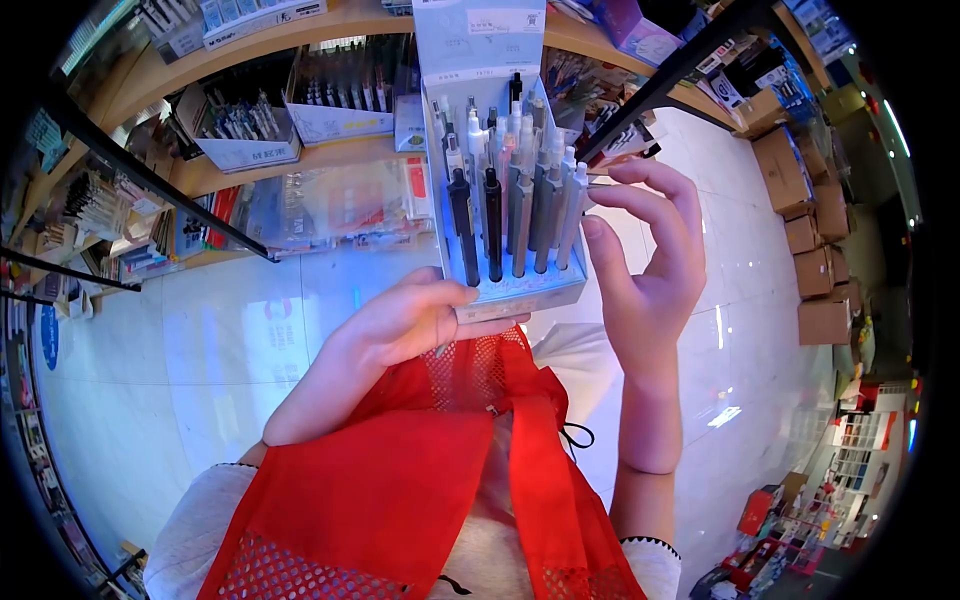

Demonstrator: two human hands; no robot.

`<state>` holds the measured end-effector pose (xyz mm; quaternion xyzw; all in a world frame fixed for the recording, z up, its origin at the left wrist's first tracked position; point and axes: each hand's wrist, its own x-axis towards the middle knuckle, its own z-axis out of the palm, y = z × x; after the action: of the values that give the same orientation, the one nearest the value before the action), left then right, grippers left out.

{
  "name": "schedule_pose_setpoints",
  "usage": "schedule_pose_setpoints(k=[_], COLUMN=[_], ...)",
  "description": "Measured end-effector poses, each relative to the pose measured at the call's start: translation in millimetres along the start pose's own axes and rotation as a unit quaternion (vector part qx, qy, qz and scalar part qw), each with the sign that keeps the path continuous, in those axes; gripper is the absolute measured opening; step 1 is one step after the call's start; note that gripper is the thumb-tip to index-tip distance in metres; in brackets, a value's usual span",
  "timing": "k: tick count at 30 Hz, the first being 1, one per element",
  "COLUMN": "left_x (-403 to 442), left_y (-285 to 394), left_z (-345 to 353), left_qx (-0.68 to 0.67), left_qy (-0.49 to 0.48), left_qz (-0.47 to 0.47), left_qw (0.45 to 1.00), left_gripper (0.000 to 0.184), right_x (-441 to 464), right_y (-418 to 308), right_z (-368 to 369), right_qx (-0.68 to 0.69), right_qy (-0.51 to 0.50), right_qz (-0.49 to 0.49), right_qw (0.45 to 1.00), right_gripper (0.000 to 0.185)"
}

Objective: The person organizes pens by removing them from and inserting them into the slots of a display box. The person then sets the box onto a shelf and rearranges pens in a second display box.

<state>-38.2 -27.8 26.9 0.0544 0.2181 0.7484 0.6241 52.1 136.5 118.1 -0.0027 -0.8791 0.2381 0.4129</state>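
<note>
My left hand grips the bottom front of a pale cardboard display box, thumb on its front edge and fingers underneath. Several pens stand upright in its holder, among them a black pen at the front, grey pens in the middle and a light pen at the right corner. The box's printed lid is raised at the back. Beside the right side of the box is my right hand, fingers curved and apart from the thumb. Its fingertips are close to the light pen; I see nothing held in it.
Wooden shelves with more pen boxes run behind and to the left. A dark shelf post rises past the box's right side. Cardboard cartons are stacked along the right. A red vest covers my front.
</note>
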Motion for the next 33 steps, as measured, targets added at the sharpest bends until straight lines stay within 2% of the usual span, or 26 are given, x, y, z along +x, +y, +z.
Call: schedule_pose_setpoints(k=[8, 17, 19, 21, 24, 33], left_x=[-3.8, -13.9, -13.5, -10.1, -11.8, -5.6], left_y=[-13.9, -13.8, -21.5, -20.8, -27.2, -30.1], left_z=[-0.1, 16.0, 9.5, 2.5, 1.9, -6.0], left_qx=[0.077, 0.243, 0.264, 0.315, 0.246, 0.319], left_qy=[-0.006, -0.040, -0.055, -0.113, -0.103, -0.129], left_qz=[-0.049, -0.139, -0.129, -0.102, -0.120, -0.113], left_qw=[0.996, 0.959, 0.954, 0.937, 0.956, 0.932], left_gripper=[0.051, 0.071, 0.074, 0.078, 0.080, 0.082], right_x=[-25.1, -46.8, -48.5, -50.5, -52.9, -55.6], right_y=[6.0, 26.2, 25.4, 26.4, 29.5, 34.3], right_z=[-18.8, -50.7, -54.1, -56.2, -58.5, -64.3], right_qx=[0.084, 0.110, 0.116, 0.120, 0.119, 0.094], right_qy=[0.091, 0.108, 0.098, 0.096, 0.103, 0.111], right_qz=[0.066, 0.136, 0.148, 0.156, 0.164, 0.162], right_qw=[0.990, 0.979, 0.977, 0.976, 0.974, 0.976], right_gripper=[0.014, 0.013, 0.013, 0.013, 0.013, 0.008])
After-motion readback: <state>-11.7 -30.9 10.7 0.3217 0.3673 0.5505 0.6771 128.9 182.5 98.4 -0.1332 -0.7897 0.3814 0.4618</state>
